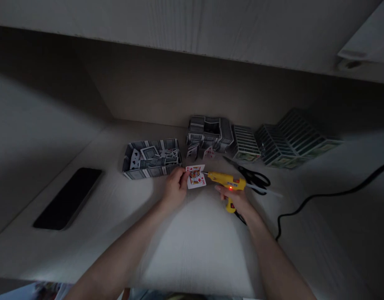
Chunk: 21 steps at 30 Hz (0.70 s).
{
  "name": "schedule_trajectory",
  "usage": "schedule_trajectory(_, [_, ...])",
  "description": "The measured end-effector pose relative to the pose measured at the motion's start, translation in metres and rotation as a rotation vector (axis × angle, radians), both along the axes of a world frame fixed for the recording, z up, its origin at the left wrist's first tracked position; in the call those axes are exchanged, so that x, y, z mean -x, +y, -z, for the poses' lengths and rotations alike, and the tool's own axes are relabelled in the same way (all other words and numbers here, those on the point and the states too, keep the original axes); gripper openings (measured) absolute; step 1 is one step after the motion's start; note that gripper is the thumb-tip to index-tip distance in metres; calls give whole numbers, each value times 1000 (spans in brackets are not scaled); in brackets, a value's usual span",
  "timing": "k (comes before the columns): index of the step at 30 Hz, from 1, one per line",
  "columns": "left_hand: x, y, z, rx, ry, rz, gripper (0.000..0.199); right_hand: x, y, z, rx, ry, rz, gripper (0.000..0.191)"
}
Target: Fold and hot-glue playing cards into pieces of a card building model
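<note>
Forearms (125, 246) lie nearest, left fingers (183, 180) pinch a king card (195, 177), right fingers (222, 191) grip a yellow glue gun (226, 180); best keep the nozzle (205, 172) steady, skin well clear.

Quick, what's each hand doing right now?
Left hand: closed, pinching a playing card by one edge.
Right hand: closed, holding the yellow glue gun.

Black phone (68, 198) lying flat at left, pale board (192, 27) overhead
</note>
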State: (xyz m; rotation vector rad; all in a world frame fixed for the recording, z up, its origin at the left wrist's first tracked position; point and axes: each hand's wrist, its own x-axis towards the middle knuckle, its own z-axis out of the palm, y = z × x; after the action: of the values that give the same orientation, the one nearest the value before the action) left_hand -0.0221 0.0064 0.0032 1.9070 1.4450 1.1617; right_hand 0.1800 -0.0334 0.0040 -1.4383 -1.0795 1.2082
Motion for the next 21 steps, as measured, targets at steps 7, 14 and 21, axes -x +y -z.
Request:
schedule_trajectory(7, [0,-1,-1,-19,7,-13,21,-2,0,2,2,24,2,21])
schedule_trajectory(14, [1,-2,-3,-12,-37,-24,21,-1,0,4,49,8,25,31])
schedule_trajectory(21, [1,1,-4,-24,-115,-42,19,-10,5,-2,95,190,52,18])
